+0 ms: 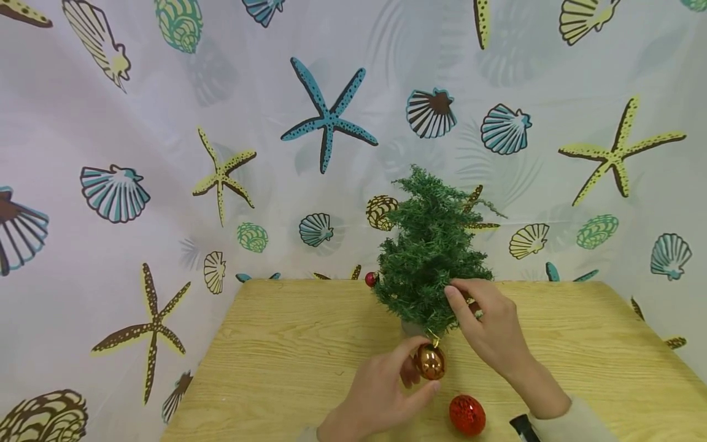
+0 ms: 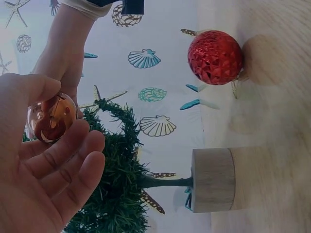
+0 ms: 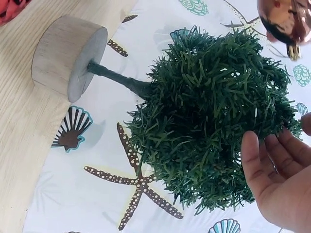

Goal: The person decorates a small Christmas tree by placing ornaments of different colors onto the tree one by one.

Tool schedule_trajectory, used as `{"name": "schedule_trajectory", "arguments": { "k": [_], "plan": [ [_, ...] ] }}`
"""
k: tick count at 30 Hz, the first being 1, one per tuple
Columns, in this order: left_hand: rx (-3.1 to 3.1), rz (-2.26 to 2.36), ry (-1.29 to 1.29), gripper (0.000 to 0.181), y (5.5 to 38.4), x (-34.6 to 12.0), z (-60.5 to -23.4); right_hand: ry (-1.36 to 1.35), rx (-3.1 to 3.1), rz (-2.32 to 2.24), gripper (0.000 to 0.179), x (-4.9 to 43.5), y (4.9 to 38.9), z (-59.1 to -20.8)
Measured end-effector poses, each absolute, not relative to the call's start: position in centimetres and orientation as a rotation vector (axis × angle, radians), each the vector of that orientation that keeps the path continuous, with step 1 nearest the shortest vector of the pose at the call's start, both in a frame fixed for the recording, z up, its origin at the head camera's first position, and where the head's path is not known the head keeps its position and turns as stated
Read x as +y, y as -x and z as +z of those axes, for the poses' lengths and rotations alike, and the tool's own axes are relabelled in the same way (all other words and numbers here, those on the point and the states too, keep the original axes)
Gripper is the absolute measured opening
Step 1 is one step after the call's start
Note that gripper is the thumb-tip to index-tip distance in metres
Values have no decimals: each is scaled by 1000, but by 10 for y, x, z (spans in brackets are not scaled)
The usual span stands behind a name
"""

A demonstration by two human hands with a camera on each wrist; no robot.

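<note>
Showing, from left to right, a person's two hands at work about a small artificial tree on a wood-grained worktop [image 1: 287, 331], before a white curtain [image 1: 166, 110] printed with starfish and shells. At far left, the curtain bears yellow, brown and teal motifs. Next, a small red bauble [image 1: 371, 279] shows at the left edge of the foliage. The left hand [image 1: 383, 390], in front of the tree, pinches a glossy copper-coloured ornament [image 1: 431, 362] between thumb and fingers; the ornament's gold cap is uppermost, and in the head view it appears just below the lower branches. Behind it stands the green tree [image 1: 428, 252], upright, its thin stem set in a round wooden base [image 2: 214, 179]. Nearer the viewer, a red faceted ball [image 1: 467, 415] lies on the worktop, untouched, to the right of the copper-coloured ornament. The right hand [image 1: 491, 325] grips the foliage on the tree's right side, thumb and fingertips at the branch tips. At far right, a pale sleeve [image 1: 574, 423] and a black band [image 1: 523, 428] adjoin the wrist.
</note>
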State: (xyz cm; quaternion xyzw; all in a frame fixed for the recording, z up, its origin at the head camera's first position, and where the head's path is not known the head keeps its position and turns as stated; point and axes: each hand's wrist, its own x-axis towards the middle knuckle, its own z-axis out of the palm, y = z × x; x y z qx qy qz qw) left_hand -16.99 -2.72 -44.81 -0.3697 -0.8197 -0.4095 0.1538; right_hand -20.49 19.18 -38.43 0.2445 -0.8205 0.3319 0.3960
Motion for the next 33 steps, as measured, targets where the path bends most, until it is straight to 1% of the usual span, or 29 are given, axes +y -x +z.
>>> {"name": "schedule_trajectory", "arguments": {
  "k": [14, 25, 33],
  "plan": [
    [-2291, -1223, 1058, 54, 170, -26, -436, -725, -2084, 812, 21, 177, 201, -384],
    [-2197, -1229, 1018, 56, 173, -24, -428, -831, -2025, 841, 15, 186, 196, -379],
    [-2190, -1155, 991, 59, 175, -25, -425, -924, -2089, 879, 24, 185, 190, -372]
  ]
}}
